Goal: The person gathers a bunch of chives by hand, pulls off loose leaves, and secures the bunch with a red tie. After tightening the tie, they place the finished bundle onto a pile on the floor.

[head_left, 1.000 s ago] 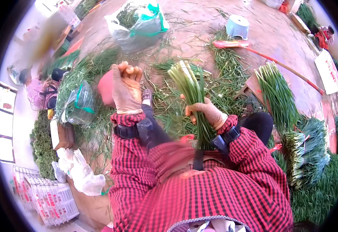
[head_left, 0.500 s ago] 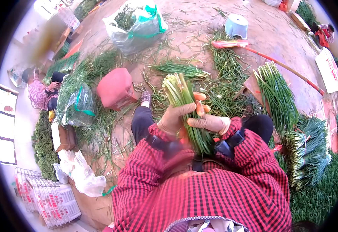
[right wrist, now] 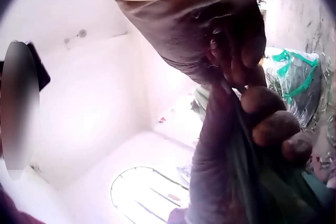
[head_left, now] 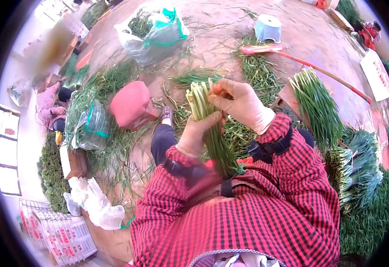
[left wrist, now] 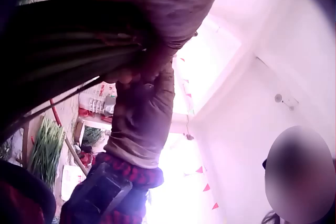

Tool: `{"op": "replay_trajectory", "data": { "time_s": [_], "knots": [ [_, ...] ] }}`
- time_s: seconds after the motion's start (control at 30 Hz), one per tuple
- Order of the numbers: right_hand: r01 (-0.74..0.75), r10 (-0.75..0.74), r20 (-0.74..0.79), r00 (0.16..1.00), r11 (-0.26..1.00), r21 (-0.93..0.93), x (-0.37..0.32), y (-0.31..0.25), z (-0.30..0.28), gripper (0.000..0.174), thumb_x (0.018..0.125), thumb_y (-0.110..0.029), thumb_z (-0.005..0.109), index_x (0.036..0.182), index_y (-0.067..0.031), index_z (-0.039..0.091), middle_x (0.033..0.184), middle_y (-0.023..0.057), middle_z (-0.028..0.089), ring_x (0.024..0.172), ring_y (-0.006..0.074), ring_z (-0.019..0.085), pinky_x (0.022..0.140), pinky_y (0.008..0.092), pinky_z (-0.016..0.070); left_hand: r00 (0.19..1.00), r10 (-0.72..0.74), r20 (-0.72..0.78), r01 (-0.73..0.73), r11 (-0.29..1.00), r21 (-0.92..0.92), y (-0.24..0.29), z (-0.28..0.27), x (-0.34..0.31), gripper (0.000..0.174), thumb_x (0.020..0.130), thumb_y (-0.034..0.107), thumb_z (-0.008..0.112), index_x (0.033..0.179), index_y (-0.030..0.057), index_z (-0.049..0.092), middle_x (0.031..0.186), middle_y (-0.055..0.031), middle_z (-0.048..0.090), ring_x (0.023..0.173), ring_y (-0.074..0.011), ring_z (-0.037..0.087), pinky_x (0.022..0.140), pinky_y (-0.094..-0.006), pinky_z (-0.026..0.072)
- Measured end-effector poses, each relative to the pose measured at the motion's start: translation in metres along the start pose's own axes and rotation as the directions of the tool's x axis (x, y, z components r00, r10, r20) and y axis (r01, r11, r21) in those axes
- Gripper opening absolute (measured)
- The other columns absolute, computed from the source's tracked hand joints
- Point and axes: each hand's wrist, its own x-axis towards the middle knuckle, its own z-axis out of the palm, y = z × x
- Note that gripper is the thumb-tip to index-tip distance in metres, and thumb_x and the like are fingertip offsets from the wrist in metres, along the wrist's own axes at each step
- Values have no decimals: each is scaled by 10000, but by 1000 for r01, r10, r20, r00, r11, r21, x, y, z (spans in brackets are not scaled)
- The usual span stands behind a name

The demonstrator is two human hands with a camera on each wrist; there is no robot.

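Observation:
In the head view, a bunch of green chives [head_left: 219,149] with pale stem ends stands upright before the person's lap. The gloved left hand [head_left: 195,133] grips it around the middle, thumb across the front. At the upper right of the bunch is the gloved right hand [head_left: 247,107], its fingers bent and fingertips at the stems just below the pale ends. Seen from the right wrist, the right hand [right wrist: 226,40] pinches a thin chive strand beside the left hand's fingers [right wrist: 275,127]. The left wrist view shows the bunch [left wrist: 58,71] dark and close.
A pink stool [head_left: 131,104] stands left of the legs, and loose chives [head_left: 194,78] litter the floor. More bunches [head_left: 316,109] lie to the right, near a red-handled broom [head_left: 323,69]. A plastic bag [head_left: 152,42] and blue stool [head_left: 268,28] stand farther off.
The left hand came in from the left and took hold of the bunch. The right hand let go of its lower grip and moved up to the stems near the pale ends.

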Motion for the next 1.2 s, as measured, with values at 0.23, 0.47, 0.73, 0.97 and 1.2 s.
{"op": "replay_trajectory", "data": {
  "time_s": [0.23, 0.47, 0.73, 0.97, 1.2],
  "knots": [
    [-133, 112, 93, 989, 958, 253, -6, 5, -10, 168, 944, -148, 630, 1043, -17, 667, 861, 71, 701, 732, 144, 657, 659, 289, 543, 998, -1, -56, -2, 998, -59, 0, -1, -2, 326, 849, 174, 736, 1122, 39, 621, 889, -38, 656, 756, -148, 649, 652, -276, 540],
    [82, -58, 74, 996, 924, -373, -5, 10, -21, 151, 954, -134, 606, 922, 2, 662, 694, 4, 597, 598, 45, 542, 543, 210, 455, 986, 87, -142, -71, 991, 114, 5, 1, -6, 306, 826, 92, 753, 1103, 62, 625, 893, -6, 646, 770, -109, 614, 681, -268, 501],
    [-39, -34, -316, 948, 974, -222, 1, 39, -62, 196, 890, -198, 679, 1028, -59, 683, 691, 35, 629, 704, 95, 603, 664, 257, 502, 990, 32, -139, -25, 998, 56, 13, -8, -13, 308, 815, 76, 749, 1089, 51, 613, 859, -7, 627, 733, -119, 603, 661, -271, 494],
    [-209, 213, -2, 977, 959, 192, -13, -6, 4, 200, 923, -198, 668, 1009, -20, 639, 750, 50, 666, 730, 110, 649, 622, 244, 505, 994, -9, -112, 20, 995, 100, 7, -5, -8, 315, 805, 78, 753, 1084, 26, 617, 843, -37, 651, 721, -134, 621, 667, -263, 507],
    [-341, 338, 190, 922, 940, -21, -11, -8, 9, 191, 955, -205, 643, 1006, -21, 639, 704, -3, 611, 568, 50, 546, 486, 190, 449, 994, 107, -11, -106, 989, 105, 0, -28, -11, 285, 840, 115, 751, 1072, 9, 623, 869, -48, 656, 723, -126, 625, 680, -268, 511]
  ]
}}
